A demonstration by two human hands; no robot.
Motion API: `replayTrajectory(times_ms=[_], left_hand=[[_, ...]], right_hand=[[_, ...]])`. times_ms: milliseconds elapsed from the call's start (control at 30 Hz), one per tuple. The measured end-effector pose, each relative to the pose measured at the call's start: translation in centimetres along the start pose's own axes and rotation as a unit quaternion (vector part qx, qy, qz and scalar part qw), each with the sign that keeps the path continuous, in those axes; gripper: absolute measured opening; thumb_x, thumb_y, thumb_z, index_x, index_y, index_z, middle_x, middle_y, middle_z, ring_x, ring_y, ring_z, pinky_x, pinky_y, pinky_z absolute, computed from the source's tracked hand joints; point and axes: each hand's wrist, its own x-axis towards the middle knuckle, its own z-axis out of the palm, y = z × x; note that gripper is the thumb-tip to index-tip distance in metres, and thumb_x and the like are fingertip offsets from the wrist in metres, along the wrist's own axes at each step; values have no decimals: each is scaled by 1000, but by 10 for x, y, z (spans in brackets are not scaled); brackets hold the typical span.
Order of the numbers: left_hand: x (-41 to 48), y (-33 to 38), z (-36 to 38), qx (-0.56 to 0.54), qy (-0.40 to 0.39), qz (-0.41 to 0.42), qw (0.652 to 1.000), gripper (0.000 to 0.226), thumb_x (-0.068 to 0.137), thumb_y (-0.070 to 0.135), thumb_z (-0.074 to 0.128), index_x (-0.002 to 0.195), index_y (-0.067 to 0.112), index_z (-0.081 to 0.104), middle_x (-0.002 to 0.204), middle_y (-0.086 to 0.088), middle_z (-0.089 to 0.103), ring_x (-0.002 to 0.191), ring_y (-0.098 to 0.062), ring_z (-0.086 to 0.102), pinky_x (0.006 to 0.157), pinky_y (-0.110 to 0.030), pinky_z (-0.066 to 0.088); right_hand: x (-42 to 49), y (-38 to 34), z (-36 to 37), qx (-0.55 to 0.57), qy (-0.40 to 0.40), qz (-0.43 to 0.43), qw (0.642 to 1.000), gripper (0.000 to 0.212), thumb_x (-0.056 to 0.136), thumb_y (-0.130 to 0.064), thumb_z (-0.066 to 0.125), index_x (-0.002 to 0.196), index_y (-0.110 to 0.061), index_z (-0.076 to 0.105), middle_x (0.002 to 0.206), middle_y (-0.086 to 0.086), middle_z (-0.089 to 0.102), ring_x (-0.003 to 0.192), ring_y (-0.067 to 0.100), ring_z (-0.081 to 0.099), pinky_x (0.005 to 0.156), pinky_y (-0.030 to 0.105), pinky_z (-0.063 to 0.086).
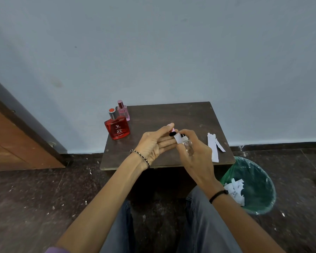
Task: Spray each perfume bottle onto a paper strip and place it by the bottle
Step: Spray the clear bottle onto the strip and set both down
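Observation:
Above the small dark wooden table [153, 115], my right hand [195, 154] grips a clear glass perfume bottle [188, 146] with its sprayer bare. My left hand [153, 143] pinches the bottle's pink and black cap [172, 132] between thumb and fingers, and a white paper strip [177, 138] sits between the two hands against the bottle's neck. A red perfume bottle [117, 126] with a silver and red cap stands at the table's left edge. Just behind it is a smaller pink bottle [123, 110]. Several white paper strips [214, 146] lie at the table's right side.
A green-lined waste bin [254, 187] holding used paper strips stands on the floor right of the table. A wooden door [16, 139] is at the left. A pale wall rises behind the table. My knees in grey trousers are below the table's front edge.

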Motion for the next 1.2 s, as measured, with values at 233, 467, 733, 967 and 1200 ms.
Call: replayTrajectory(times_ms=[233,467,733,967,1200], left_hand=[[7,-2,-3,8,18,20,1000,33,88,24,75,108,-2,73,109,-17,76,100,-30,75,91,-39,59],[8,-10,6,5,20,10,1000,41,87,22,75,112,-9,69,109,-23,75,102,-33,74,84,-36,62],[12,-8,-6,23,25,27,999,29,87,24,75,105,2,75,106,-15,77,100,-29,75,92,-38,59],[15,-3,1,17,34,53,998,30,88,23,74,105,-1,74,104,-17,77,98,-29,75,90,-36,60],[19,-3,5,15,29,68,997,37,88,25,74,107,-7,72,104,-18,77,98,-29,75,90,-35,60]], right_hand=[[-2,0,-16,85,-16,147,985,42,89,-28,74,116,-15,44,85,1,63,62,-7,59,55,11,47],[1,-2,-14,8,-113,65,991,26,92,-14,64,102,-10,40,69,-4,55,51,2,54,45,16,41],[-5,-6,-25,46,-39,119,991,26,94,-21,66,107,-14,44,72,-4,58,58,-3,59,50,11,45],[-5,-16,-26,106,0,145,984,20,92,-33,72,103,-24,57,90,-9,68,79,7,67,59,24,58],[-4,-21,-22,216,-7,164,963,20,92,-27,74,108,-25,63,106,-3,66,87,20,71,56,20,58]])
